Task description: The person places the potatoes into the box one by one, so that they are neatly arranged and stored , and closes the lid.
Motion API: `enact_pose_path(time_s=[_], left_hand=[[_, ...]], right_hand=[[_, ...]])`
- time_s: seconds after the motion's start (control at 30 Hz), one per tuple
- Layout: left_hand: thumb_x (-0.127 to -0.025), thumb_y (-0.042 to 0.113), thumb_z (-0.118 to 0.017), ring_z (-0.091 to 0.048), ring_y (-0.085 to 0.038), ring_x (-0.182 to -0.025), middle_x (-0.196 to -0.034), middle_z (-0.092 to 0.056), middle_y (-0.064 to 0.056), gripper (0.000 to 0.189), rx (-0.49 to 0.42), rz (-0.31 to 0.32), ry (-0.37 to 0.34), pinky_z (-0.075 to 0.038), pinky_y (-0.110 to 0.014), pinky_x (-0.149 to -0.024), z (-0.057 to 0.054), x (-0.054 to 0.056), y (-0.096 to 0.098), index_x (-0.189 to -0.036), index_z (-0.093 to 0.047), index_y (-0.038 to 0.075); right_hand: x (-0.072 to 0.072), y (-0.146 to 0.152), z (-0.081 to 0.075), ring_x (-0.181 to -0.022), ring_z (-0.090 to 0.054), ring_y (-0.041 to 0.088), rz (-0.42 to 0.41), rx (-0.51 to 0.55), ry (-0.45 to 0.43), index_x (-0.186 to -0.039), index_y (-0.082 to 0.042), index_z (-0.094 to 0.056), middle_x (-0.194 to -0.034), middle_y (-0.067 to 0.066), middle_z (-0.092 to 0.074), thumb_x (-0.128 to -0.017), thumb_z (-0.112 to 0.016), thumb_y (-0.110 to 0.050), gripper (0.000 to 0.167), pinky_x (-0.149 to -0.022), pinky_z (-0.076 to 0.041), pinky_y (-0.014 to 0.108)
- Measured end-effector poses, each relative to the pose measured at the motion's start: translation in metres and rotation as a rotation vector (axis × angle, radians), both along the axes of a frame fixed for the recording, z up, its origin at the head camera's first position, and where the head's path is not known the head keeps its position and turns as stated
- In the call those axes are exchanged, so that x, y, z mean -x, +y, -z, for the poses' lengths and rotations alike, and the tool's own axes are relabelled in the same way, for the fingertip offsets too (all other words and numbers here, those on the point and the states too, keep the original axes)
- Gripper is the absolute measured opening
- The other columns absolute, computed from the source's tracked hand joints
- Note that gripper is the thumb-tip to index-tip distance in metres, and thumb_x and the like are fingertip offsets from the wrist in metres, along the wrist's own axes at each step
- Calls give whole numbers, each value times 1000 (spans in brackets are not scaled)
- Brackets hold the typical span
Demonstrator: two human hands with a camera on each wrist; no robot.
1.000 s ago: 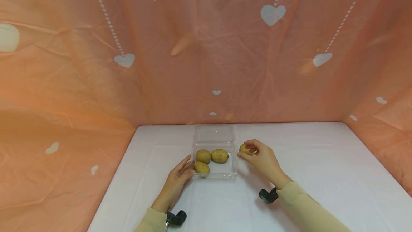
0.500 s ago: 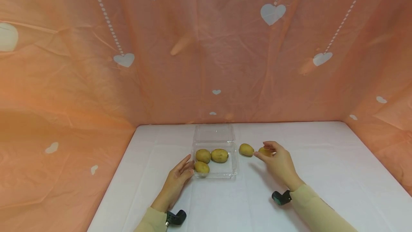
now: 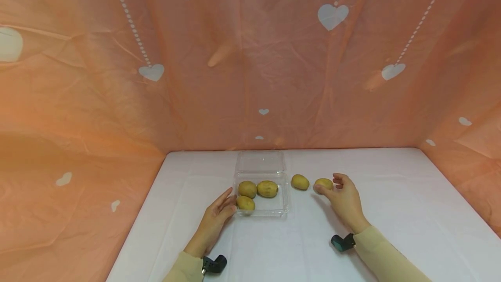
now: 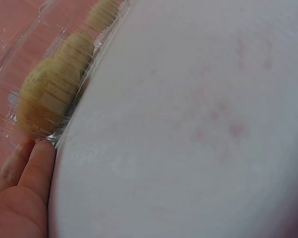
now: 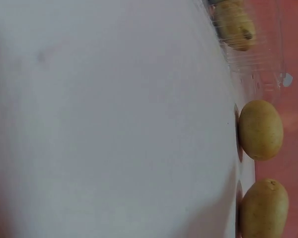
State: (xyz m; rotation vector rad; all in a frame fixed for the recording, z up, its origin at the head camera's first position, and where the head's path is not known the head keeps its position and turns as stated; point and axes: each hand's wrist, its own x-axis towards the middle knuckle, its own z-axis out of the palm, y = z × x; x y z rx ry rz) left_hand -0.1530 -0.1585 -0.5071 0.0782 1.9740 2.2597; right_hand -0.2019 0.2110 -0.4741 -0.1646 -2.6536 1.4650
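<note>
A clear plastic clamshell box [image 3: 270,212] stands with its lid raised at the back, with three yellow-brown potatoes [image 3: 267,189] inside. My left hand [image 3: 213,219] rests its extended fingers against the box's left side, and in the left wrist view the fingertips [image 4: 41,151] meet the ribbed wall beside a potato [image 4: 47,94]. Two more potatoes lie on the table to the right of the box, the nearer one [image 3: 300,182] apart from my hands. Around the farther potato [image 3: 323,182] my right hand [image 3: 346,199] spreads its thumb and fingers, the thumb in front of it.
A white cloth covers the table [image 3: 274,251]. Behind and on both sides hangs an orange-pink curtain [image 3: 242,77] printed with pale hearts. The raised lid [image 3: 261,161] stands between the box and that curtain.
My right hand has moved right, from the potato nearest the box to the farther one, and its fingers have spread apart. My left hand has stayed at the box.
</note>
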Motion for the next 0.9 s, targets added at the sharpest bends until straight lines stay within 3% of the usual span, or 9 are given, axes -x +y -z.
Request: enact_pose_path(time_s=[0.23, 0.47, 0.9], left_hand=[[-95, 12, -60, -32, -30, -138, -148, -38, -21, 61, 9, 1, -5, -31, -42, -109, 0, 0, 0, -150, -34, 11], [-95, 11, -60, -31, -32, -139, -148, -37, -23, 62, -7, 6, -6, -30, -44, -110, 0, 0, -1, -150, -33, 9], [-95, 13, -61, -31, -31, -139, -148, -37, -22, 62, 8, 10, -8, -30, -44, -110, -2, -1, -1, -151, -33, 10]], right_hand=[[4, 2, 2, -117, -45, 34, 5, 38, -74, -140, 6, -35, -130, 23, -47, -80, -76, -48, 91, -93, -43, 44], [7, 2, 3, -107, -47, 30, 0, 84, -168, -137, 10, -33, -121, 22, -48, -81, -76, -45, 90, -81, -48, 31], [11, -1, 7, -100, -47, 29, 12, 57, -196, -126, 11, -38, -112, 20, -48, -81, -76, -43, 80, -79, -44, 32]])
